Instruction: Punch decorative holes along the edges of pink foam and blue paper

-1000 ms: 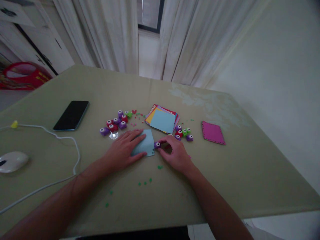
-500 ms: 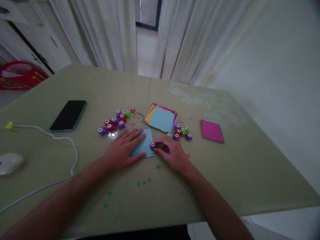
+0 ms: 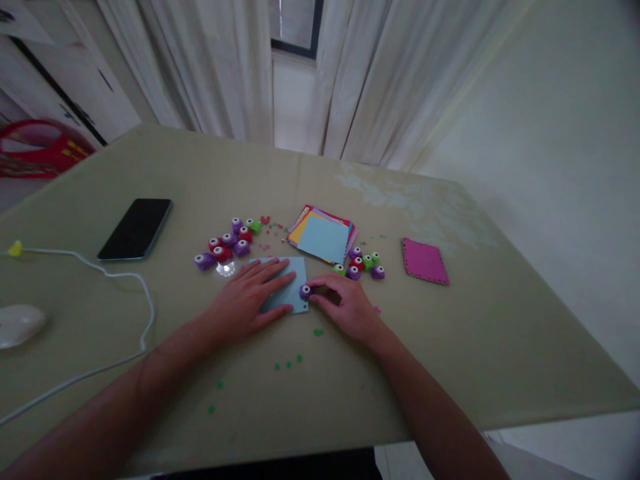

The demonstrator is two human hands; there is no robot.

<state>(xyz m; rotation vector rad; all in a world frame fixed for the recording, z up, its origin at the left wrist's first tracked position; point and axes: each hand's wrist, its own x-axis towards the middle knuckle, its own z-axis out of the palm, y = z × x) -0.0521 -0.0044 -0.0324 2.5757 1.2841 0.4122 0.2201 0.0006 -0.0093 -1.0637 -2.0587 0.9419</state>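
My left hand lies flat with fingers spread on a light blue paper square, pressing it to the table. Between the thumb and forefinger of my right hand is a small purple craft punch, set on the paper's right edge. A small dark mark shows at the paper's lower right corner, just below the punch. Beyond my right hand sits a cluster of purple, red and green punches. Another group of punches stands past my left hand, near a clear shiny piece.
Fanned coloured paper squares lie behind my hands. A magenta square with a punched border is at right. On the left are a phone, a white cable and a white mouse. Green paper bits dot the table.
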